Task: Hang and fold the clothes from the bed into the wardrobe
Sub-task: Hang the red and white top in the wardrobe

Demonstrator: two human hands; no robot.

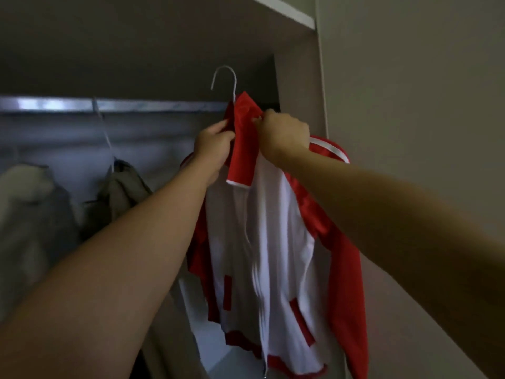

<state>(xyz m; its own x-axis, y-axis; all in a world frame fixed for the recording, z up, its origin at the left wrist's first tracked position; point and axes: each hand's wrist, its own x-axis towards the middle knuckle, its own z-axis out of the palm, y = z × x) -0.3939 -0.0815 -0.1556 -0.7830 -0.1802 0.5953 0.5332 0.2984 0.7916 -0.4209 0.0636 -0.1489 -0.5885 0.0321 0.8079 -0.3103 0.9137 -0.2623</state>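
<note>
A red and white zip jacket hangs on a white hanger whose hook stands free above the collar, a little higher than the metal wardrobe rail. My left hand grips the left side of the red collar. My right hand grips the collar's right side at the top. Both arms reach up into the open wardrobe. The hook touches nothing, and the hanger's shoulders are hidden inside the jacket.
Two garments hang from the rail at the left: a pale one and an olive-grey one on a white hanger. The wardrobe's side panel stands just right of the jacket, with a shelf edge above.
</note>
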